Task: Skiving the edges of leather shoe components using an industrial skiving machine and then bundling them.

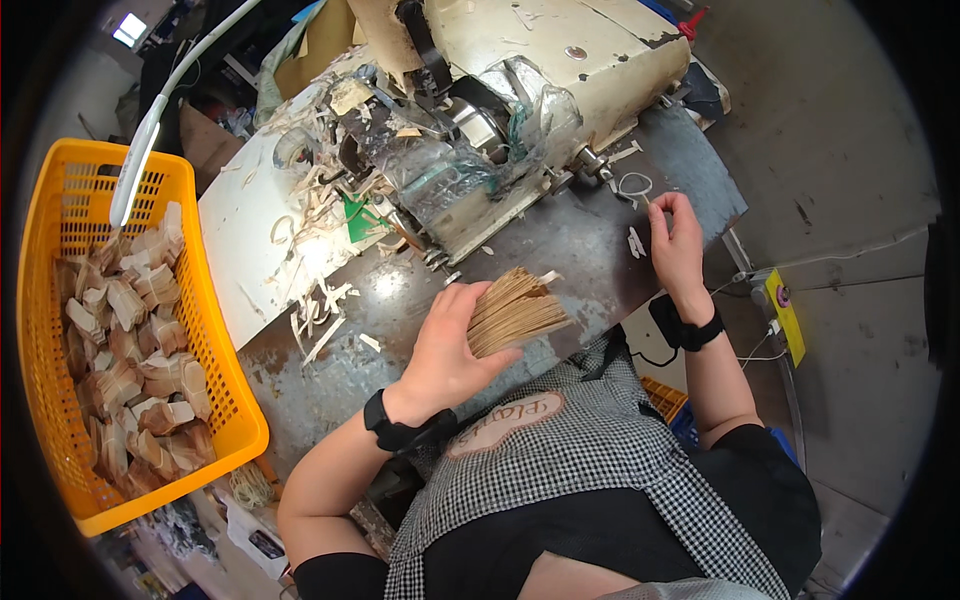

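Observation:
My left hand (450,345) is wrapped round a thick stack of thin brown pieces (518,312), fanned slightly at their edges, above the front of the metal worktop. To the right, my right hand (677,245) pinches a thin pale loop (634,184) between thumb and fingertips, near the end of the machine's shaft. Beyond both hands stands a worn cream machine (610,75), its working part partly wrapped in clear plastic (445,185). What the stacked pieces are made of is hard to tell.
An orange plastic basket (232,400) at the left holds many bundles of brown pieces (140,370). Pale shavings (305,240) litter the white board and grey metal worktop (290,400). A white lamp arm (150,130) hangs over the basket. A grey wall (850,200) stands right.

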Available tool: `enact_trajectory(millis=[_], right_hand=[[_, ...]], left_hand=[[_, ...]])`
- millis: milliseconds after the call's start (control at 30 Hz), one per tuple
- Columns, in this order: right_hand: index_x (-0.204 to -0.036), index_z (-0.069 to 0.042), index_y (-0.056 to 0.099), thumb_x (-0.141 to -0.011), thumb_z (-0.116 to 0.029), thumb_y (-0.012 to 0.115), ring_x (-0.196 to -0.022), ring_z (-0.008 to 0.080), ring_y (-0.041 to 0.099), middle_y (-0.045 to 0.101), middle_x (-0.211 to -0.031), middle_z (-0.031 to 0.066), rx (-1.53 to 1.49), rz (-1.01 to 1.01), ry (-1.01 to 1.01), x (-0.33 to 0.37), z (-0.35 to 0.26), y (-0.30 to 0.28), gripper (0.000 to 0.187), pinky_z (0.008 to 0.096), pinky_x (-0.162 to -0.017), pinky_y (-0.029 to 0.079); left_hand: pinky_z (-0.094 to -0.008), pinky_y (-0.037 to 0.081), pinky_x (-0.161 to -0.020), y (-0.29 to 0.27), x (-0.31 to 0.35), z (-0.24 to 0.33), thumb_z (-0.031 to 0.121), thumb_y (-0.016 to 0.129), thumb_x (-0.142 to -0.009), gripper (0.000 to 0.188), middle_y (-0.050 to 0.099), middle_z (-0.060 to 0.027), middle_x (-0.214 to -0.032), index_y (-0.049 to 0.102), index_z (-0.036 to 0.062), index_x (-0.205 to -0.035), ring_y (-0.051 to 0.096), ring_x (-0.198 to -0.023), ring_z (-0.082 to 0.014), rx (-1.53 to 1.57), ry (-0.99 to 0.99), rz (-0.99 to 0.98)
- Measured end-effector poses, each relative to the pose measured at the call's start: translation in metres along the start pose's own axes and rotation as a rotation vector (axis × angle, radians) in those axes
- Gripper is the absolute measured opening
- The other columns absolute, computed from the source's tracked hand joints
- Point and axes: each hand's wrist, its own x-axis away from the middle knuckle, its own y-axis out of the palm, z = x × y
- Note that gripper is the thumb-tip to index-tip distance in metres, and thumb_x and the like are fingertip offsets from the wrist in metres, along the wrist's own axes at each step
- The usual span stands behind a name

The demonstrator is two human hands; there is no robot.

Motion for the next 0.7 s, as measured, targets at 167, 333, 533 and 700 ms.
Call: enact_trajectory(millis=[167, 333, 533, 700], right_hand=[[-0.106, -0.003, 0.053, -0.094, -0.011, 0.052, -0.067, 0.0074, 0.057, 0.061, -0.084, 0.0022, -1.182, -0.660, 0.384, 0.021, -0.088, -0.002, 0.014, 0.0219, -0.059, 0.046], [-0.134, 0.001, 0.042, -0.094, -0.011, 0.046, -0.062, 0.0054, 0.055, 0.061, -0.104, 0.0096, -1.581, -0.971, 0.640, 0.029, -0.141, -0.010, 0.042, 0.0196, -0.054, 0.046], [-0.145, -0.006, 0.022, -0.088, -0.006, 0.050, -0.049, 0.0055, 0.045, 0.052, -0.127, 0.0174, -1.659, -0.897, 0.368, 0.004, -0.158, -0.040, 0.064, 0.0224, -0.051, 0.047], [-0.143, -0.004, 0.023, -0.097, -0.016, 0.047, -0.052, 0.0058, 0.054, 0.061, -0.114, 0.0214, -1.485, -1.220, -0.225, 0.030, -0.186, -0.057, 0.053, 0.0184, -0.050, 0.041]], left_hand=[[-0.0316, 0.041, -0.095, -0.010, -0.004, 0.004, 0.019, 0.081, -0.071, 0.068, 0.052, -0.0113, -0.119, 0.046, -0.0024, -0.125, 0.055, -0.107, -0.0216, 0.772, -0.124, -0.095], [-0.0286, 0.042, -0.093, -0.033, -0.006, 0.025, 0.023, 0.078, -0.075, 0.072, 0.056, -0.0099, -0.120, 0.043, -0.0035, -0.132, 0.054, -0.107, -0.0157, 1.285, -0.192, -0.407], [-0.0291, 0.043, -0.090, -0.048, 0.003, 0.017, 0.026, 0.076, -0.076, 0.067, 0.058, -0.0109, -0.112, 0.049, -0.0029, -0.129, 0.055, -0.102, -0.0169, 0.886, -0.331, -0.238], [-0.0298, 0.044, -0.087, -0.039, 0.005, 0.004, 0.021, 0.076, -0.075, 0.066, 0.057, -0.0113, -0.108, 0.047, -0.0045, -0.130, 0.055, -0.099, -0.0168, 0.372, -0.082, 0.024]])
